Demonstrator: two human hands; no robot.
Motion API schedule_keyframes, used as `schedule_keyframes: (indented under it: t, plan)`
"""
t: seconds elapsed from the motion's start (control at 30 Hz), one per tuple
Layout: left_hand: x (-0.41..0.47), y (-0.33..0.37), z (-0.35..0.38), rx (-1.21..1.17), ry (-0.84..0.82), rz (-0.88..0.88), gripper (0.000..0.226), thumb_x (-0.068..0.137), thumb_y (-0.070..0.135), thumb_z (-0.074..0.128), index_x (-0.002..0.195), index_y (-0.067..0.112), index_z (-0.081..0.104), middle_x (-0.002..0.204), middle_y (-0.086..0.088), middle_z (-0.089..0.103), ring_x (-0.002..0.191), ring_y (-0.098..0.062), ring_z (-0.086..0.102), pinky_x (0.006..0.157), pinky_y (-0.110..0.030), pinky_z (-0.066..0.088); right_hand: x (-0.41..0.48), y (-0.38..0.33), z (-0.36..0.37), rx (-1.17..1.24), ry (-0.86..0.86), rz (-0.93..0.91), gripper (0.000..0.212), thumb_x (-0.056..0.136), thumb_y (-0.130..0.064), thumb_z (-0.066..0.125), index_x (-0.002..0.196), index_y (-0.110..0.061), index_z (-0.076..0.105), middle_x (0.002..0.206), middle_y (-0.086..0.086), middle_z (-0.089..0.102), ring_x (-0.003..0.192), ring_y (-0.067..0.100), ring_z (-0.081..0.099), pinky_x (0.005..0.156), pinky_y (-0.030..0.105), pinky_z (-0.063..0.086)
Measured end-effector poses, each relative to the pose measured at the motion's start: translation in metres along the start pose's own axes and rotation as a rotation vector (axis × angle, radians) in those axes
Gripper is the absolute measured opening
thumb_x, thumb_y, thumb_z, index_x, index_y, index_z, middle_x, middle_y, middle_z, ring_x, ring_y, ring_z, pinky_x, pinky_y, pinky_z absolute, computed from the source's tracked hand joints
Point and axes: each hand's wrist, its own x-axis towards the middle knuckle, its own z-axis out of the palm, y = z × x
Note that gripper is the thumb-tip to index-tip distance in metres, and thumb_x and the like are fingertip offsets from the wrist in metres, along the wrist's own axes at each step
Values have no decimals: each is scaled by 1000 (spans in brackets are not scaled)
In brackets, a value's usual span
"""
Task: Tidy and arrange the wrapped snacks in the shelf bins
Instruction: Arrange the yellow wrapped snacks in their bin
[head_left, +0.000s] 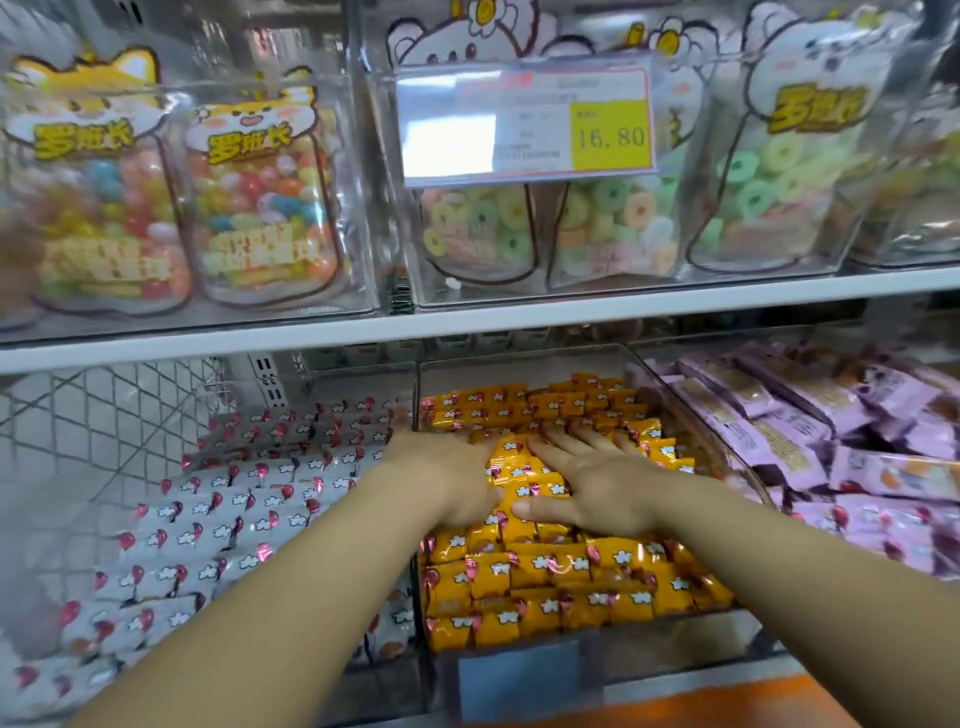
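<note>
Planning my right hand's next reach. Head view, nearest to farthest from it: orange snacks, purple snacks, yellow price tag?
1. orange snacks, under the right hand.
2. purple snacks, to its right.
3. yellow price tag, above the upper shelf.

Both hands lie flat on the orange wrapped snacks (561, 577) in the clear middle bin (519, 359), the left hand (447, 473) beside the right hand (597, 483), fingers spread. White wrapped snacks (249, 499) fill the left bin and purple wrapped snacks (810, 415) the right. On the upper shelf (519, 318) stand jelly bean bags (260, 208), ring gummy bags (769, 182) and a yellow price tag (610, 136) reading 16.80.
</note>
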Motion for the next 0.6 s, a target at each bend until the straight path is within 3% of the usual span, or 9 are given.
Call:
schedule_keyframes:
  t: [0.07,0.13,0.2,0.3,0.47,0.57,0.6]
  plan:
    - [-6,1,-3,-64,15,3,64,95,56,35,150,38,6,156,0,23,140,-26,29,109,-49,27,-4,1,-2,42,59,-21,90,79,-76,33,150,-31,-1,159,-3,-3,146,21,-2,117,49,4]
    - [-17,2,-4,-105,73,15,60,96,51,39,149,37,14,154,1,27,139,-24,31,110,-51,23,-15,1,-6,169,174,-69,88,81,-70,41,150,-26,10,158,-1,11,144,19,13,118,41,14]
    - [-26,6,-4,-151,180,40,55,96,47,41,147,36,23,153,3,29,138,-22,31,111,-52,20,-31,4,-13,281,305,-121,74,87,-59,47,147,-22,26,153,-2,28,139,14,27,114,31,22]
    - [-35,20,-6,-326,365,92,45,96,43,43,140,37,37,146,8,38,133,-16,38,111,-50,23,-59,17,-25,257,468,-136,48,90,-46,53,134,-27,50,138,-8,51,126,9,45,107,27,34]
    - [-32,72,-20,-572,552,169,33,96,36,46,129,38,51,137,14,49,125,-11,45,109,-39,33,-104,59,-32,213,710,19,24,86,-29,63,109,-24,70,109,-7,69,88,8,60,77,23,40]
    - [-18,109,-28,-626,600,269,29,96,33,46,123,36,56,129,14,54,118,-11,50,103,-35,39,-124,96,-25,240,770,149,22,85,-26,64,104,-21,72,102,-4,71,84,12,62,73,23,43]
    - [-13,120,-30,-648,606,306,28,96,31,47,122,35,58,127,14,55,116,-12,51,101,-35,40,-131,107,-22,258,779,175,20,84,-25,64,102,-20,72,98,-4,71,82,9,61,70,18,42]
